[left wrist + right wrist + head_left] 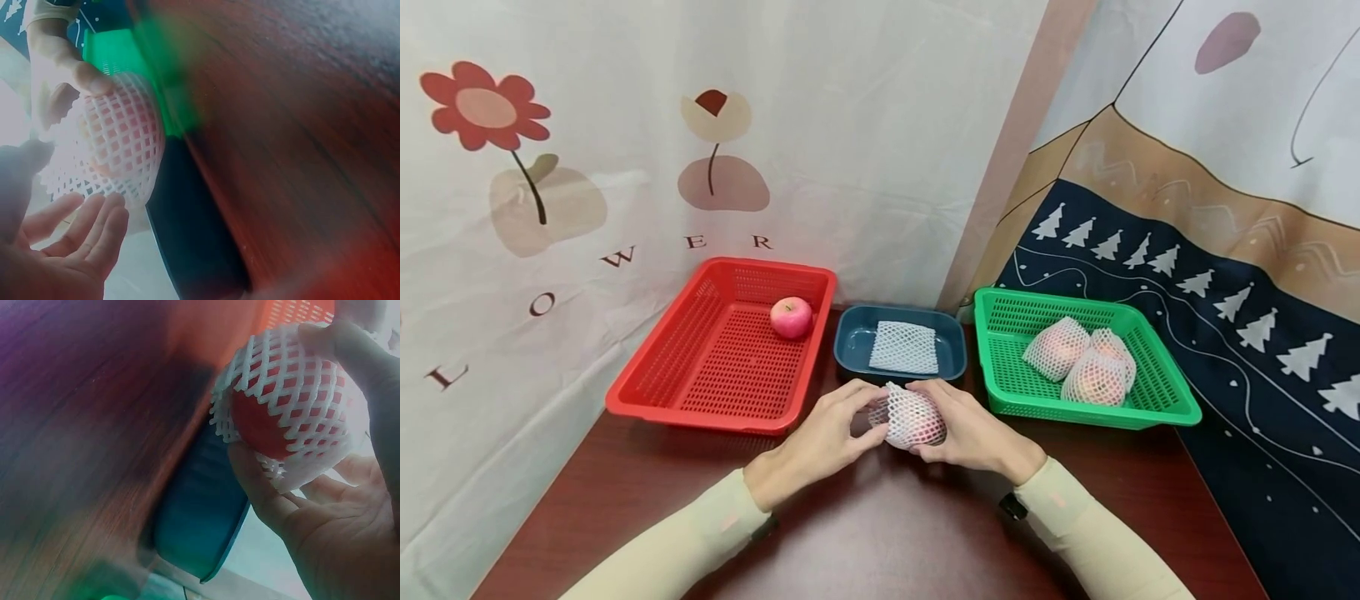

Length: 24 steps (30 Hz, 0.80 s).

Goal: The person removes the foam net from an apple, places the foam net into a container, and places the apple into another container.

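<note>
Your two hands are close together around one netted apple (pixel 916 419): your right hand (pixel 981 429) clasps its right side, thumb and fingers on the mesh, while your left hand (pixel 833 427) curls around the net's left end. The apple sits just in front of the blue tray (pixel 895 313), with a patch of red skin showing through the net. The red basket (pixel 715 358) has its near right corner just beside your left hand; the green basket (pixel 1002 350) stands near your right. Only narrow gaps separate the tray from both baskets, so your wider room is the counter (pixel 880 533) between your sleeves, its side edges slanting outward toward you. Count one bare apple (pixel 791 317) in the red basket and three netted apples (pixel 1093 382) in the green; white netting (pixel 904 347) lies flat in the tray, layers uncountable.
</note>
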### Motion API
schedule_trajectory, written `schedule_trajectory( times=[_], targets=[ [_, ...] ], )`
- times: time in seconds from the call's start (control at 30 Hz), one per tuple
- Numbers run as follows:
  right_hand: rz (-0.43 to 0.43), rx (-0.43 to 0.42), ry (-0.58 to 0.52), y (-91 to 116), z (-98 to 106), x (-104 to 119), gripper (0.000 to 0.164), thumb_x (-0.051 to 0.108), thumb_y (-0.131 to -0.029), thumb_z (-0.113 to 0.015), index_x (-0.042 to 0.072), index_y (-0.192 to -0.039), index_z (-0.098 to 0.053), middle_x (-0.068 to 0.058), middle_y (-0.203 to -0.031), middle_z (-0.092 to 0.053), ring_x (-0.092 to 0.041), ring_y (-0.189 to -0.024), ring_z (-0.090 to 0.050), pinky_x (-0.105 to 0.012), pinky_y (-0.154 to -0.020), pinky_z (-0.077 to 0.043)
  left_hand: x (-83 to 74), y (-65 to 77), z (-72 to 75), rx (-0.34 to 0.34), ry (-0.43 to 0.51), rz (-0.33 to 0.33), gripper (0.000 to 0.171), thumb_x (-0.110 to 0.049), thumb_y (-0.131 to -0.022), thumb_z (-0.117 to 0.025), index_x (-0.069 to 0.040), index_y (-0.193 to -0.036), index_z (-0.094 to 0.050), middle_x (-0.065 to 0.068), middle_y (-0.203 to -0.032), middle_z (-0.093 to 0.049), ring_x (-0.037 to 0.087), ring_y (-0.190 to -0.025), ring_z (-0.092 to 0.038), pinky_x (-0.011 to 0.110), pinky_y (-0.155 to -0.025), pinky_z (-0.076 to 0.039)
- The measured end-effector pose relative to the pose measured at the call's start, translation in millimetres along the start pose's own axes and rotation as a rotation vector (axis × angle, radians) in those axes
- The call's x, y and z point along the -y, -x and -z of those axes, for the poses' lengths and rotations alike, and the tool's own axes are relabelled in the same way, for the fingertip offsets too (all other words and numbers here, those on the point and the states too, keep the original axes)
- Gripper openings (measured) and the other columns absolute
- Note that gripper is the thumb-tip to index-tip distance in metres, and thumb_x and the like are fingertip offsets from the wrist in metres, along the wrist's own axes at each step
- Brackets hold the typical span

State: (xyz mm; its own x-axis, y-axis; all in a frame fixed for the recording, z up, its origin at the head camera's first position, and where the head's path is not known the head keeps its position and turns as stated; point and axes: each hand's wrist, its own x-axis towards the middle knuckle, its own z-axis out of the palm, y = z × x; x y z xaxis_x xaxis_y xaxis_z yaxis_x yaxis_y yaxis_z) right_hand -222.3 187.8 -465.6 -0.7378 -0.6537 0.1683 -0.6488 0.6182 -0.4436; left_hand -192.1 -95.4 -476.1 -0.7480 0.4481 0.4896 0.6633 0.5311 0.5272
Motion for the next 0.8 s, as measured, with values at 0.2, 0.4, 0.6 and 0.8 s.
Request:
schedule_trajectory(
  times=[0.2,0.4,0.6,0.8],
  targets=[
    [0.028,-0.013,-0.006,-0.5,-3.8,4.7,0.095,0.034,-0.09,-0.101,0.007,-0.166,-0.052,-0.009,-0.155,-0.069,-0.019,-0.132,-0.073,-0.042,-0.111,-0.067,-2.2,-1.3,-0.3,0.03,0.042,-0.011,0.061,-0.027,-0.1,-0.094,-0.01,-0.154,-0.073,0.007,-0.143,-0.077,0.022,-0.131,-0.078,0.042,-0.112,-0.066],
    [0.051,-0.032,-0.011,-2.1,-4.7,7.6,0.109,0.029,-0.086,-0.104,0.006,-0.172,-0.043,-0.013,-0.161,-0.066,-0.023,-0.133,-0.075,-0.043,-0.112,-0.067,-3.0,-2.4,-2.2,0.048,0.051,-0.024,0.073,-0.036,-0.096,-0.098,-0.013,-0.159,-0.068,0.006,-0.152,-0.073,0.022,-0.14,-0.072,0.044,-0.118,-0.063],
    [0.037,-0.036,-0.04,-1.9,-2.1,10.1,0.122,0.023,-0.083,-0.105,0.009,-0.179,-0.032,-0.013,-0.17,-0.06,-0.024,-0.14,-0.073,-0.045,-0.117,-0.065,-6.0,-5.3,-3.9,0.073,0.08,0.009,0.079,-0.042,-0.093,-0.101,-0.018,-0.16,-0.068,0.002,-0.154,-0.07,0.019,-0.143,-0.07,0.041,-0.12,-0.062],
    [0.063,-0.062,-0.103,-1.2,1.0,12.9,0.129,0.02,-0.08,-0.108,0.01,-0.181,-0.028,-0.012,-0.166,-0.063,-0.023,-0.137,-0.074,-0.046,-0.114,-0.066,-6.8,-7.9,-1.6,0.069,0.121,-0.024,0.077,-0.036,-0.09,-0.104,-0.019,-0.158,-0.071,0.003,-0.151,-0.071,0.018,-0.139,-0.072,0.038,-0.116,-0.065]
  ],
)
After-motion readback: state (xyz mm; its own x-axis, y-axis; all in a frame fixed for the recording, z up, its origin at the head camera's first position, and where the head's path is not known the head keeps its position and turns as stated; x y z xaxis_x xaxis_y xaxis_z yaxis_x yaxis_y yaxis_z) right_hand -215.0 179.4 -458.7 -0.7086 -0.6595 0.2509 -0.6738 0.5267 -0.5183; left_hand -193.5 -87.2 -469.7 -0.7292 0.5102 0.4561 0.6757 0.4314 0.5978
